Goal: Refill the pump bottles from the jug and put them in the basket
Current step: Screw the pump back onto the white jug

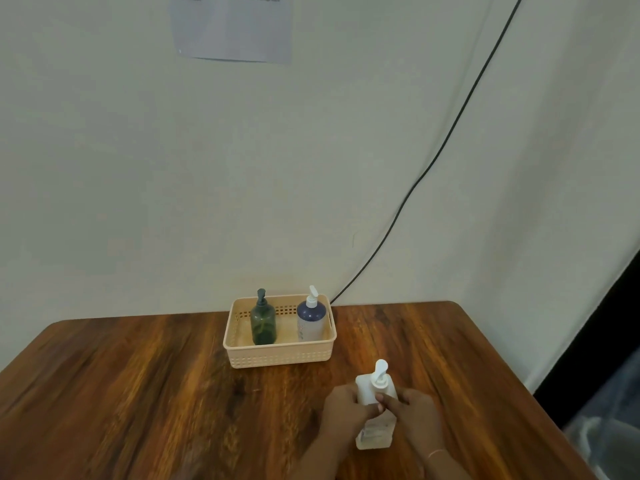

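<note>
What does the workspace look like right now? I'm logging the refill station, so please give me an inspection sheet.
Surface: wooden table, bare apart from the job's things.
Job's things: beige basket holds green pump bottle and blue-topped pump bottle, both upright; white pump bottle stands outside it. Jug: not in view.
Clutter: nothing seen.
Grippers: left hand and right hand both grip the white pump bottle.
Cables: black cable runs down the wall.
Surroundings: paper sheet on wall.
</note>
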